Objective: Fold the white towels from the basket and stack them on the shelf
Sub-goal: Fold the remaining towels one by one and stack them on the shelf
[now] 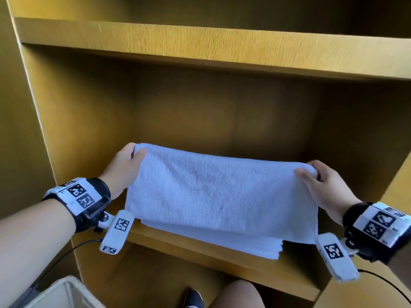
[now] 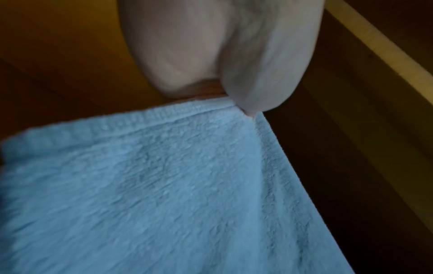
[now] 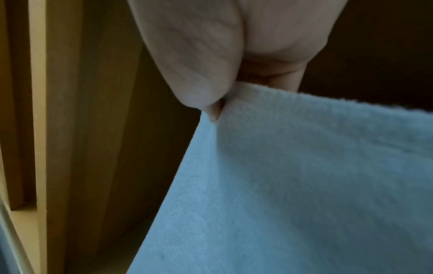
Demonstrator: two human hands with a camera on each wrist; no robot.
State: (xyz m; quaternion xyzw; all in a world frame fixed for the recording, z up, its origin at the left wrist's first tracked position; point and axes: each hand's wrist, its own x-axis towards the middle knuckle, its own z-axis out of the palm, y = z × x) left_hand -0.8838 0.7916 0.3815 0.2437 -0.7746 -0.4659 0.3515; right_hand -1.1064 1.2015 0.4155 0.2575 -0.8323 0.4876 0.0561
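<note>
both hands were in the shelf (image 1: 222, 261) opening, a white towel (image 1: 222, 194) stretched between them. the left hand (image 1: 124, 167) pinched the towel's upper left corner; left wrist view showed the thumb and fingers (image 2: 269, 74) clamped on the hemmed edge. the right hand (image 1: 322, 183) pinched the upper right corner, fingers (image 3: 199, 64) closed on the cloth there. the towel hung from that held top edge, draped down toward the shelf's front lip, its lower edge over the stack (image 1: 255, 247) below.

the stack of folded white towels lay on the shelf board under the held towel, layered edges showing at the shelf's front right. how many, could not tell.

the basket (image 1: 64, 294) sat below the shelf to the left, only a corner in view; contents hidden.

judgement: task partway. some towels already folded and shelved. the held one looked doubled over but wide, probably still needing a fold or laying down on the stack. what remained in the basket, unknown.
</note>
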